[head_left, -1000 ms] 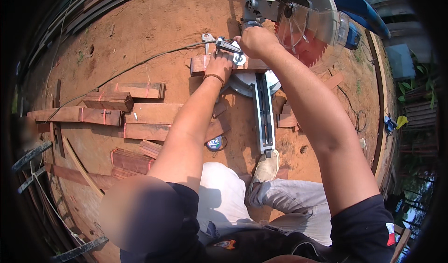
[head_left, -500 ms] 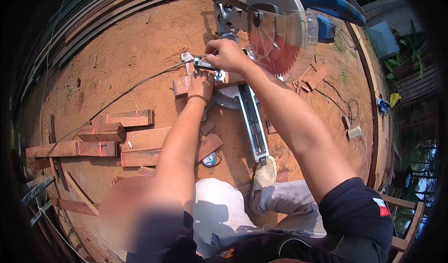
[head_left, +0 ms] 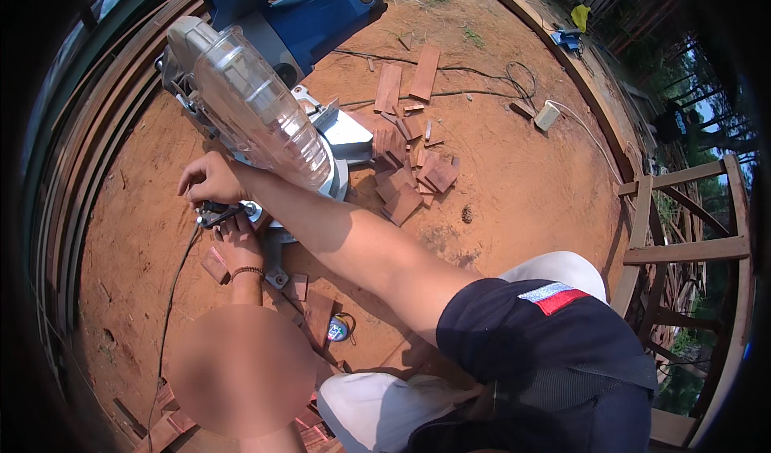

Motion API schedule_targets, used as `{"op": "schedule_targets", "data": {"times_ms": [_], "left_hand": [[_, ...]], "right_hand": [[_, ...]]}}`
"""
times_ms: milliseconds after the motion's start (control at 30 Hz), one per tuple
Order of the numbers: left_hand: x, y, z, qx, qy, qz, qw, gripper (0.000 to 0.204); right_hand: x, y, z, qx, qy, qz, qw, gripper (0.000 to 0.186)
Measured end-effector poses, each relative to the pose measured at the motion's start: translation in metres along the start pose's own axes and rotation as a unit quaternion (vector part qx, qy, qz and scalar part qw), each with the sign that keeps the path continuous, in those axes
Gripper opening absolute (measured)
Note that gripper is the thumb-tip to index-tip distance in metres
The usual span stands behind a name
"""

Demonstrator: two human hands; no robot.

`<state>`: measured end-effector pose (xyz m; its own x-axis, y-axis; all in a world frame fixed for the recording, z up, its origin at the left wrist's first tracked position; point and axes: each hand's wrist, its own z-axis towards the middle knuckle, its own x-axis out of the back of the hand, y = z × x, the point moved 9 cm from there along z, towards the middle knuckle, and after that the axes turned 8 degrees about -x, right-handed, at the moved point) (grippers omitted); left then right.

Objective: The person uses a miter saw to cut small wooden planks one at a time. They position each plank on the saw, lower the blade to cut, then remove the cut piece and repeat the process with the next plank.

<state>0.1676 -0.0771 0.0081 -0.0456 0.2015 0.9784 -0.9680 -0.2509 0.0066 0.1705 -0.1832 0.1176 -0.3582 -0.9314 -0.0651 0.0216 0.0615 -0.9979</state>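
Note:
A miter saw with a clear blade guard [head_left: 257, 108] and a blue motor stands on the dirt at the upper left. Beside its base my right hand [head_left: 215, 180] is closed, its bent fingers at the black handle of a clamp [head_left: 221, 214]. Just below, my left hand [head_left: 239, 248] lies with fingers stretched out over a reddish-brown board [head_left: 214, 267], close under the clamp. Its fingertips are partly hidden by the clamp handle. The saw blade is mostly hidden behind the guard.
Wood offcuts [head_left: 401, 164] lie heaped right of the saw. A round tape measure [head_left: 340, 328] sits beside a board near my knee. Cables cross the dirt to a pale socket box [head_left: 546, 116]. A wooden frame [head_left: 683, 250] stands at right; long boards [head_left: 88, 140] lie at left.
The view has swung to the right, so saw and hands now appear further left. The offcut heap shows more fully. Both hands remain by the clamp.

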Motion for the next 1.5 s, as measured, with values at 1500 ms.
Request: {"op": "schedule_targets", "data": {"times_ms": [1500], "left_hand": [[0.000,-0.004,-0.010,0.025,-0.049,-0.051,0.997,0.031]], "right_hand": [[-0.013,-0.012,-0.039,0.035,0.378,-0.062,0.923,0.020]]}}
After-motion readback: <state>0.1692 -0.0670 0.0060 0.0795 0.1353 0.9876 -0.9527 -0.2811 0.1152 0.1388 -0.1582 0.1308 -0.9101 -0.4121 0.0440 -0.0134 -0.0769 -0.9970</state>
